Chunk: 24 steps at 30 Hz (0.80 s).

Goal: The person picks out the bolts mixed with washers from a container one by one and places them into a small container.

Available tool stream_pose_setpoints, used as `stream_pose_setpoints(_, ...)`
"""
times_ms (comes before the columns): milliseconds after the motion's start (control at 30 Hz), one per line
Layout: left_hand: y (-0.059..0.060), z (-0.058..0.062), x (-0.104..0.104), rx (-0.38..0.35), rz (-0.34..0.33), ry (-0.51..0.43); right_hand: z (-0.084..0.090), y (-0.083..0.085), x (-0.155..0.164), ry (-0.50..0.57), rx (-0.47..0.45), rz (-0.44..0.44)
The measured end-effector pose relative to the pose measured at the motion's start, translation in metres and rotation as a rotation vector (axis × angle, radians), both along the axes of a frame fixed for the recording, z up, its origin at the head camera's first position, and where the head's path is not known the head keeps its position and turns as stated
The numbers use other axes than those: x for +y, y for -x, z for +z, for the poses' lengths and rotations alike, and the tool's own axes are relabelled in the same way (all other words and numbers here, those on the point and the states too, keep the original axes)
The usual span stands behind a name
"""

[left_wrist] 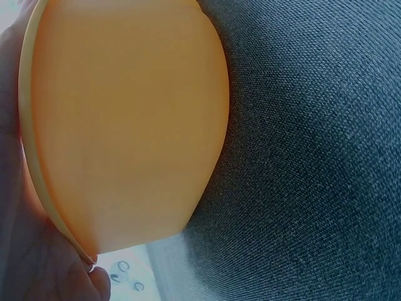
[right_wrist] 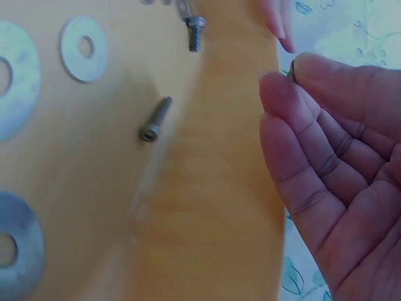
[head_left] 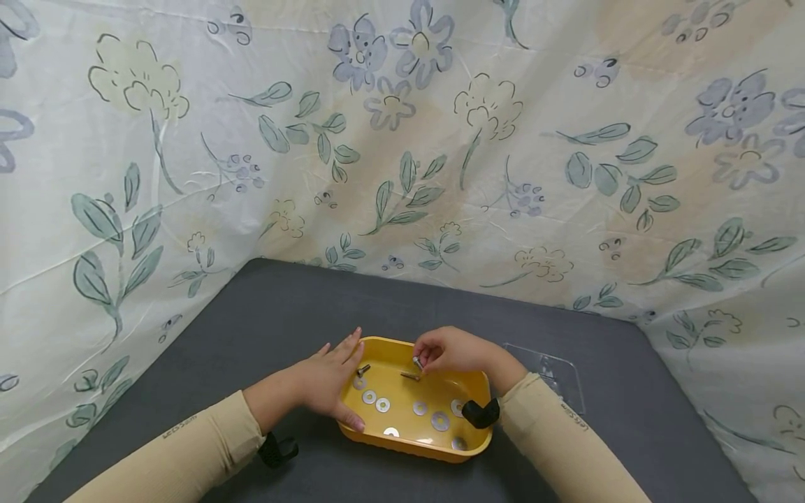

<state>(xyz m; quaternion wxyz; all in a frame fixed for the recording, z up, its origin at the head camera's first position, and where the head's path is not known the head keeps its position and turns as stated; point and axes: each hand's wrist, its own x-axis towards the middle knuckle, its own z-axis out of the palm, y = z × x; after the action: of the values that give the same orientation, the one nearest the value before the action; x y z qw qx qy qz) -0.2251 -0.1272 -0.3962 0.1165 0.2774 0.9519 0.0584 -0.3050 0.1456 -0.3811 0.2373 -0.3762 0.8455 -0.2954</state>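
Right hand pinches a small bolt above the yellow tray; left hand steadies the tray's side.

The right hand [head_left: 454, 351] pinches a small bolt [head_left: 418, 362] at its fingertips over the yellow tray [head_left: 478, 381]; its long axis seems to tilt down-left, though it is mostly hidden. The left hand [head_left: 327, 381] lies flat, fingers straight, against the tray's left wall. 2 loose bolts [head_left: 410, 376] and several washers [head_left: 440, 420] lie inside on the grey table [head_left: 264, 314].
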Motion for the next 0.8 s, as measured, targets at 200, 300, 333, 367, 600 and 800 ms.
stream_pose_setpoints(200,0.000,0.000,0.000,-0.009,-0.004,0.001,0.010,0.002,0.013,0.012,0.005,-0.028)
stream_pose_setpoints(300,0.001,0.000,0.001,-0.008,-0.008,0.004,0.014,0.003,0.020,0.017,0.007,-0.041)
stream_pose_setpoints(333,0.001,-0.001,0.001,-0.009,-0.008,0.003,0.015,0.003,0.022,0.018,0.009,-0.045)
stream_pose_setpoints(367,0.001,0.000,0.001,-0.009,-0.008,0.003,0.016,0.003,0.025,0.019,0.013,-0.049)
stream_pose_setpoints(600,0.000,-0.002,0.001,-0.012,0.002,0.009,0.021,0.002,0.039,0.043,0.008,-0.088)
stream_pose_setpoints(800,0.001,-0.002,0.001,-0.004,0.002,0.019,0.026,0.003,0.059,0.073,0.003,-0.147)
